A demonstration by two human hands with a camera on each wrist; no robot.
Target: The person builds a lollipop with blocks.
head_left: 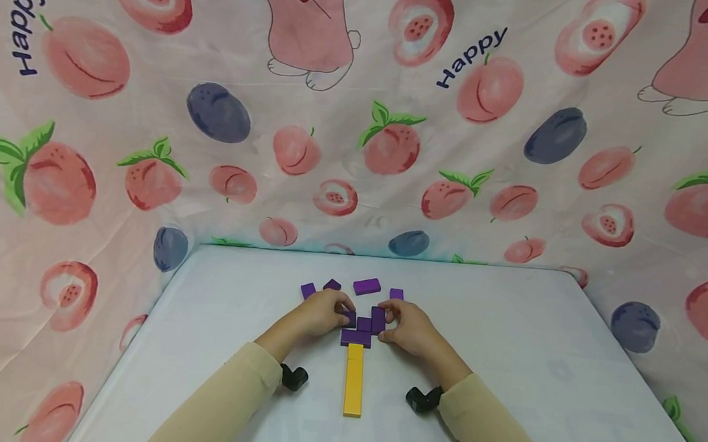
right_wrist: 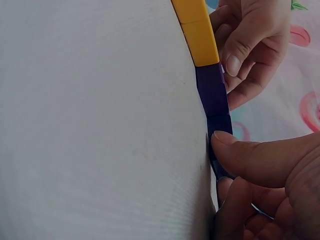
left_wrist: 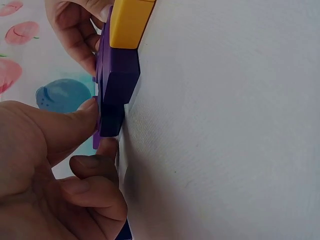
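My left hand (head_left: 322,312) pinches a small purple block (head_left: 350,320) between thumb and fingers. Opposite it, my right hand (head_left: 411,327) holds an upright purple block (head_left: 378,320) by its outer side, with the thumb at the near end and fingers at the far end. Between these two lies another purple block (head_left: 364,324). A wider purple block (head_left: 355,339) lies crosswise just below them, and a column of yellow blocks (head_left: 353,386) runs from it toward me. In the left wrist view, the thumb presses the dark purple block (left_wrist: 111,120) from above, a fingertip at its end.
Behind the hands lie several loose purple blocks: one at the left (head_left: 308,290), one partly behind my left hand (head_left: 332,284), a long one (head_left: 367,287) and one by my right hand (head_left: 396,294). The white table (head_left: 503,365) meets a fruit-patterned cloth (head_left: 346,146).
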